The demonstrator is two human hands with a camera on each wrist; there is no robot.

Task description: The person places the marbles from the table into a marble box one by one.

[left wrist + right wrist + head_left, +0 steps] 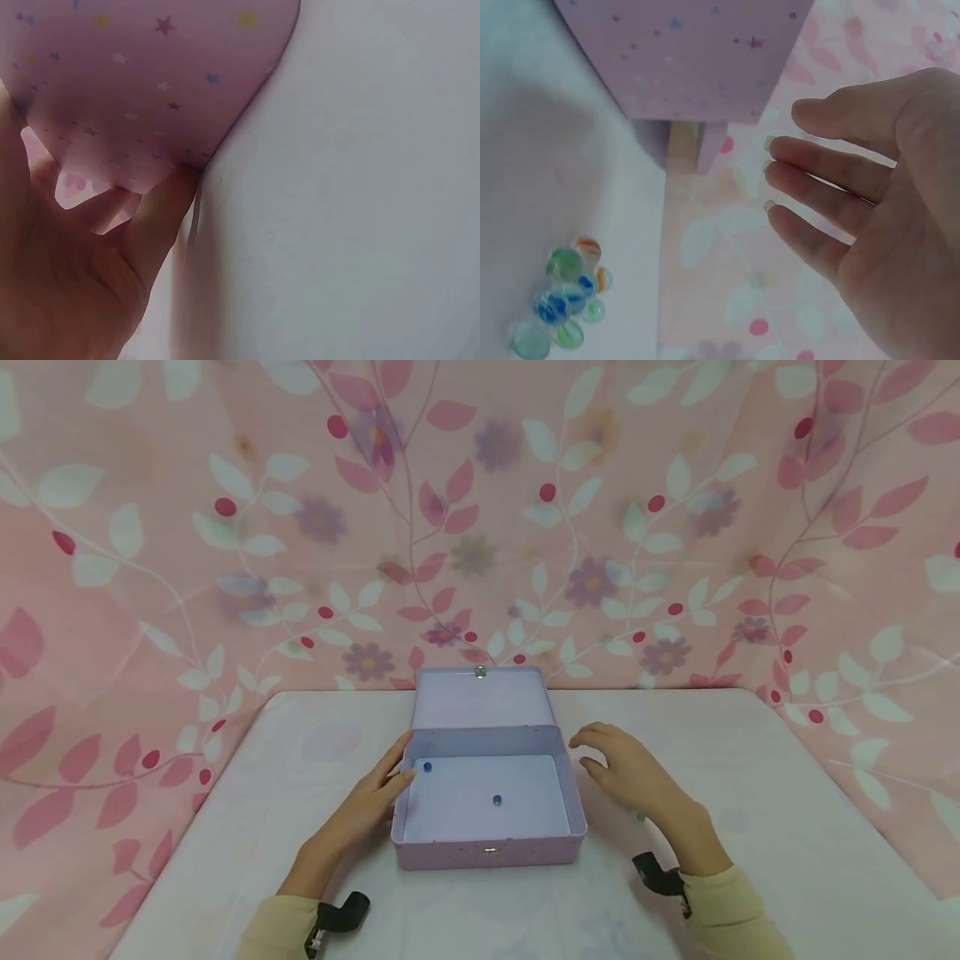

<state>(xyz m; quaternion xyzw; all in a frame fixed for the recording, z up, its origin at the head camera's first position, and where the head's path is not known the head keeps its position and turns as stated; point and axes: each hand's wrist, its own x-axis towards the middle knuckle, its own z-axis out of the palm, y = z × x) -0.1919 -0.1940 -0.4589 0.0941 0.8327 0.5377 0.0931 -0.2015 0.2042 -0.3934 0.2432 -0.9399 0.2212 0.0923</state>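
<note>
So we're sitting at a white table (787, 827) boxed in by a pink curtain with leaves and flowers printed on it (187, 527), and everything is turning on the open lilac star-speckled metal tin (487, 853) in the middle, its lid tipped up on the far side. The tin's long axis is running left to right across us.

Our left hand (367, 802) is the one in contact: fingers straight, lying flat against the tin's left wall, clamping nothing. Our right hand (630, 768) is hovering just beside the tin's right wall, not touching, fingers loosely spread and a little bent.

Inside the tin two small blue glass marbles (497, 800) are sitting, one near the left back corner, one around the middle. A small cluster of green, blue and orange glass marbles (562, 300) is lying on the table right of the tin, under our right hand.
</note>
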